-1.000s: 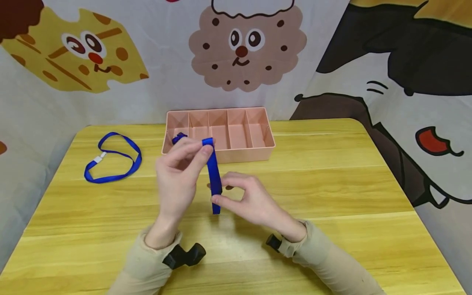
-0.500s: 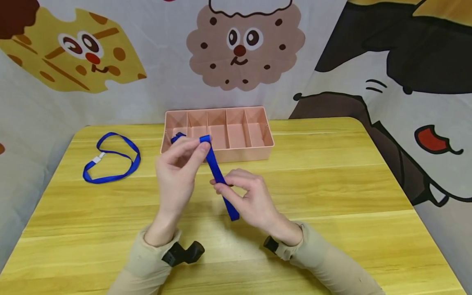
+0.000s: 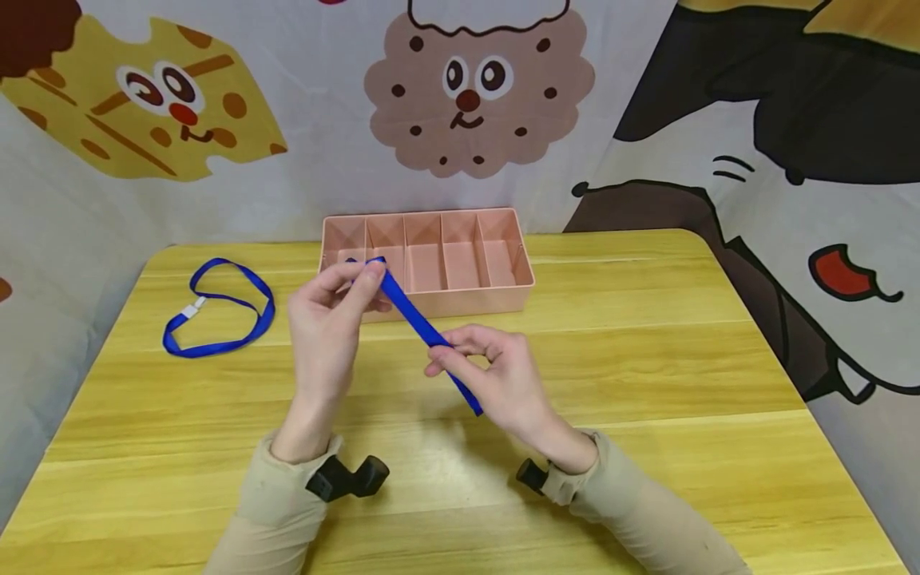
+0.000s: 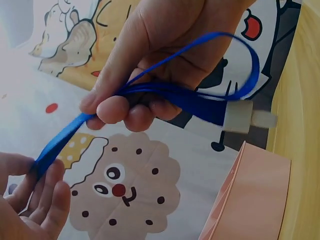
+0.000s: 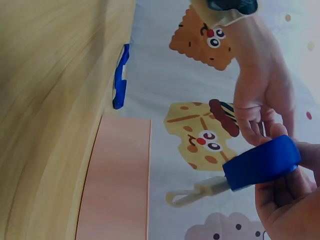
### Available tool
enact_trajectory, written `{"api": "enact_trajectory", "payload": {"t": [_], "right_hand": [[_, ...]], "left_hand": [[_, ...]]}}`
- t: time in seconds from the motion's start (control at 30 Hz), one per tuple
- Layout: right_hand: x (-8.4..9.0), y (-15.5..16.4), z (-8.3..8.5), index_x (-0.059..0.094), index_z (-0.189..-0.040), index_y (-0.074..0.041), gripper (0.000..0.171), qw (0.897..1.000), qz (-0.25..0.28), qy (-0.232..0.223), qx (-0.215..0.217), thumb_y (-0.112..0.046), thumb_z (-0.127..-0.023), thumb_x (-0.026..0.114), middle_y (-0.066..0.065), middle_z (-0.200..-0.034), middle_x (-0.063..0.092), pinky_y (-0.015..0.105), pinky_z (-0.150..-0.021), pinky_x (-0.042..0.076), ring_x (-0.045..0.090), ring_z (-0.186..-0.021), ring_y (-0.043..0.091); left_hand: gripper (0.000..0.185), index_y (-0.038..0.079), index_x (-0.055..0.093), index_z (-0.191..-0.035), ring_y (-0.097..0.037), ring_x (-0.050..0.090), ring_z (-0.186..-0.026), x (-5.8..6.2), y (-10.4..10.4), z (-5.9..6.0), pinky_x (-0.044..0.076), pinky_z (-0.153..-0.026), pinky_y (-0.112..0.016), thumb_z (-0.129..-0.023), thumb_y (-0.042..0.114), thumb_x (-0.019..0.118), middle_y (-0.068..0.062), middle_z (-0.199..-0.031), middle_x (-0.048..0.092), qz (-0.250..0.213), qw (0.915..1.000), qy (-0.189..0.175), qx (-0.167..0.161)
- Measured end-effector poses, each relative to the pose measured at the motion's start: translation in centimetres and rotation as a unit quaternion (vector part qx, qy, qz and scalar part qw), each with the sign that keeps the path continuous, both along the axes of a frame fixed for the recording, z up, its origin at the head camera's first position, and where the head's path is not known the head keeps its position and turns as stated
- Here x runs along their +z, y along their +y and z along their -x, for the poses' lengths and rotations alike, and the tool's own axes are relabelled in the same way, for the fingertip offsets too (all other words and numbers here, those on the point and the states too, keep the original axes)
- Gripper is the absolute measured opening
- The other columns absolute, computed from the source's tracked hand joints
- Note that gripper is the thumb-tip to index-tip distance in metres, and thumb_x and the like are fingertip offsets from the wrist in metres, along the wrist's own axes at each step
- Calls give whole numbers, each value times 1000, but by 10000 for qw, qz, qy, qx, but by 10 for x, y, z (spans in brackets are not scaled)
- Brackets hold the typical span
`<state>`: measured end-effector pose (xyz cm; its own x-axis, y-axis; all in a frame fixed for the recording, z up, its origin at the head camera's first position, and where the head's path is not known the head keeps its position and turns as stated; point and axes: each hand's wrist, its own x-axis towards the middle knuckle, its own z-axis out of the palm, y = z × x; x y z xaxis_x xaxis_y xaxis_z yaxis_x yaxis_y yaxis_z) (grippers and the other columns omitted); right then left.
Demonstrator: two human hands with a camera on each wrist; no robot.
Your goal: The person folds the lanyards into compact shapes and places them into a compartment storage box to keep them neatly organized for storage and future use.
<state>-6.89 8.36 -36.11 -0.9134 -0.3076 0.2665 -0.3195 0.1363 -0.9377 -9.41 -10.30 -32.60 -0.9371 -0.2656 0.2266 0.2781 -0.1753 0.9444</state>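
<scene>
A folded blue lanyard slants between the hands above the table. My left hand pinches its upper end with thumb and fingers. Lower and to the right, my right hand pinches the folded strap between thumb and fingers. In the left wrist view, a loop of strap and a whitish clip stick out past the right hand. The right wrist view shows the strap's broad folded side. Behind the left hand, a bit of blue shows in the leftmost compartment of a pink box; most of it is hidden.
At the left of the wooden table lies a second blue lanyard in a loose loop, with a white clip. The pink box has several compartments and stands at the back, close to a cartoon-printed cloth.
My left hand has shifted left and slightly back, nearer the box. The lanyard, near upright before, now slants from upper left to lower right. My right hand has moved a little to the right.
</scene>
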Motion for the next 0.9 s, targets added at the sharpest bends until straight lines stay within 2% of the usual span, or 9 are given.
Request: {"api": "enact_trajectory", "payload": {"t": [0.13,0.23,0.33,0.43,0.57,0.73,0.77,0.83,0.9], "right_hand": [[2,2,2,77,-97,2,8,9997,-112,-163,157,-3,-98,71,16,-86,81,21,-61,51,79,-84,12],[2,3,3,77,-97,2,10,9995,-124,-216,169,-4,-99,70,17,-85,81,22,-62,52,79,-84,11],[3,4,4,77,-97,2,10,9996,-51,-275,109,-5,-100,70,18,-85,81,22,-63,52,77,-85,7],[5,6,5,77,-98,2,11,9993,50,-367,55,-5,-100,69,21,-85,80,22,-62,52,76,-83,5],[7,9,7,77,-100,3,12,9987,124,-500,19,-5,-100,69,23,-87,80,21,-61,52,76,-81,4],[10,12,7,76,-102,5,12,9980,191,-596,7,-5,-100,69,25,-88,79,21,-61,53,78,-82,5],[11,13,7,76,-102,5,12,9980,203,-601,0,-4,-100,69,26,-88,79,21,-61,52,78,-82,5],[12,14,7,76,-102,5,12,9977,253,-632,-26,-3,-99,69,27,-88,79,19,-59,50,77,-80,5],[13,16,8,76,-102,6,11,9976,287,-628,-64,-3,-99,69,27,-88,79,19,-57,48,76,-78,5]], "left_hand": [[15,8,74,-89,-5,72,-65,1,0,0,64,-64,-26,-100,2,67,8,-78,73,206,9997,-58,-155],[11,1,73,-97,-6,73,-67,2,-1,-1,65,-64,-27,-103,6,66,10,-77,74,520,9981,-147,-291],[16,-3,72,-105,-7,76,-69,4,-4,-3,64,-59,-27,-105,10,63,13,-79,77,802,9954,-251,-453],[13,0,70,-103,-8,78,-70,4,-8,-3,61,-53,-26,-105,10,62,14,-80,79,832,9943,-327,-574],[6,11,58,-101,-10,79,-73,4,-10,-1,59,-49,-27,-105,9,62,13,-83,79,690,9940,-426,-740],[18,13,56,-124,-7,77,-82,0,-12,5,62,-55,-26,-107,9,59,16,-91,77,638,9904,-681,-1018],[23,12,56,-130,-5,76,-87,-1,-12,6,62,-57,-25,-107,10,58,17,-97,76,682,9906,-653,-992],[32,8,57,-139,-3,72,-101,-4,-11,7,62,-64,-21,-107,10,58,13,-110,74,1002,9912,-303,-810],[38,2,58,-142,-8,69,-115,-6,-10,7,62,-77,-19,-104,5,62,1,-124,74,1659,9836,429,-557]]}}
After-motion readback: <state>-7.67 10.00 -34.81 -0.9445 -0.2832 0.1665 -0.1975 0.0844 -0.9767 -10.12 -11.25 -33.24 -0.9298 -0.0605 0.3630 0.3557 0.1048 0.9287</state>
